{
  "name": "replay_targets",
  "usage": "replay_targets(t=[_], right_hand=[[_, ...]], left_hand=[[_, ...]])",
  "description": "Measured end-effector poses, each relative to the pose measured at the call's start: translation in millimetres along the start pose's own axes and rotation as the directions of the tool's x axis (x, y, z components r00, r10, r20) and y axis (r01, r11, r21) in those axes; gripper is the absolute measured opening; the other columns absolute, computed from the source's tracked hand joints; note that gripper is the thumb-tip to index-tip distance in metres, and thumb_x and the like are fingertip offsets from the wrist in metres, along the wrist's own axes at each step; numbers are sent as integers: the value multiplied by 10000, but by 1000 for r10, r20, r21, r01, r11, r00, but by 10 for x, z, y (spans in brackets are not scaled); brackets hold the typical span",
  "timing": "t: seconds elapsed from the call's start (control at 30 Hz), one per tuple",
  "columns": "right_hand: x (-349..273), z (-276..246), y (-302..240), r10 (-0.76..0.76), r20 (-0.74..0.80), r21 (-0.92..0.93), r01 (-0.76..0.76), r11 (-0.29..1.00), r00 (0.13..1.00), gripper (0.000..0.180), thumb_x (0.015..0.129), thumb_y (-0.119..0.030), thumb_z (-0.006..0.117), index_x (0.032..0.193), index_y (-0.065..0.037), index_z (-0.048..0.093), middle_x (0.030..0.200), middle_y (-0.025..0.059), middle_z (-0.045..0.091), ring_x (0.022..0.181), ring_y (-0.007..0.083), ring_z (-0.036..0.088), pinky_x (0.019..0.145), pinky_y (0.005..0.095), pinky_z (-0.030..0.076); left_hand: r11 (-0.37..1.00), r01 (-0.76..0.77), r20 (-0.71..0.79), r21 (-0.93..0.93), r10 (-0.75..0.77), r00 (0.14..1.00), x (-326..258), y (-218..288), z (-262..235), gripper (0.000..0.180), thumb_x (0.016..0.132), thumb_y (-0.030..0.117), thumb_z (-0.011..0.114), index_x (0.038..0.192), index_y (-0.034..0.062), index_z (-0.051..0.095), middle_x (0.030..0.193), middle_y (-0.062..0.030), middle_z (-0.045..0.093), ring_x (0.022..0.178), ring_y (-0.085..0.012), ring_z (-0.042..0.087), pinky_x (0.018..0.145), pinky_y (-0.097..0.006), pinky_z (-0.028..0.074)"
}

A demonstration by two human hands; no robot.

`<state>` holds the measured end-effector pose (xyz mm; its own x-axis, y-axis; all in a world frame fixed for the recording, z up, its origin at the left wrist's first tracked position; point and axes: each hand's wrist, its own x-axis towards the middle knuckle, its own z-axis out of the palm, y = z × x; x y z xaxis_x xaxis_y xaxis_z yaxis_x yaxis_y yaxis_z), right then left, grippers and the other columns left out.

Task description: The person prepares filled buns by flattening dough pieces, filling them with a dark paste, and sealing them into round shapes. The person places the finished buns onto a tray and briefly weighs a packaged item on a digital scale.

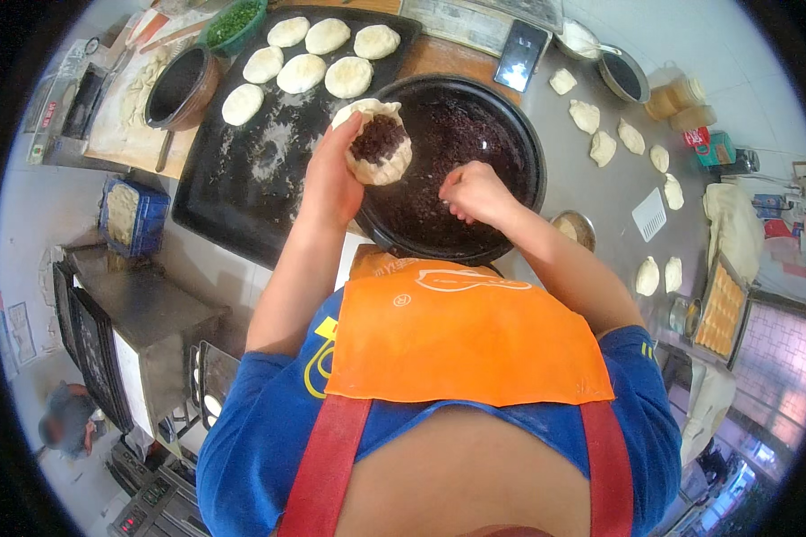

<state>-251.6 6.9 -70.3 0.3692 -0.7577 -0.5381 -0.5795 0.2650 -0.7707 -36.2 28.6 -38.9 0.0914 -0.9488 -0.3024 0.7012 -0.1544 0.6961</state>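
Note:
A round of pale dough (396, 167) rests in my left hand (333, 170), its pleated edge raised around a dark purple-brown filling (379, 139). The fingers wrap around its left side, and it is held up at the left rim of a wide black pan (533, 161). More of the same dark filling (475, 125) coats the inside of the pan. Over its middle hovers my right hand (477, 192), fingers curled and pressed together; what they hold, if anything, is hidden.
Several flat dough rounds (302, 73) lie on a black baking tray (233, 170) at left. Dough pieces (603, 148) are spread over the metal table (564, 183) at right, near a white scraper (649, 215). A phone (521, 55) and brown bowl (208, 89) stand farther back.

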Motion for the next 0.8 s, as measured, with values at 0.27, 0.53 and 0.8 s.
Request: replay_targets(t=[0.27, 0.53, 0.8], right_hand=[[193, -106, -32, -23, 133, 28, 20, 999, 991, 162, 800, -117, 609, 824, 29, 676, 636, 101, 632, 504, 160, 605, 440, 288, 501], [168, -157, -64, -129, 211, 340, 51, 939, 969, 169, 833, -104, 612, 892, 34, 689, 656, 87, 637, 523, 132, 597, 450, 256, 477], [-411, -456, -202, -257, -121, 622, 275, 733, 959, 178, 872, -87, 620, 1001, 21, 681, 748, 78, 656, 613, 133, 610, 514, 247, 480]], left_hand=[[978, 64, -47, -200, -74, 996, -4, 72, -149, 357, 1003, 253, 446, 1253, 14, 537, 1256, -99, 596, 1172, -239, 557, 1047, -388, 404], [980, 66, -60, -188, -78, 995, -48, 156, -122, 361, 996, 264, 465, 1252, 20, 537, 1253, -101, 599, 1172, -247, 558, 1044, -398, 410], [992, 91, 59, -87, -87, 995, -72, -70, -182, 344, 996, 287, 483, 1224, 36, 545, 1193, -108, 618, 1102, -235, 595, 977, -398, 468]])
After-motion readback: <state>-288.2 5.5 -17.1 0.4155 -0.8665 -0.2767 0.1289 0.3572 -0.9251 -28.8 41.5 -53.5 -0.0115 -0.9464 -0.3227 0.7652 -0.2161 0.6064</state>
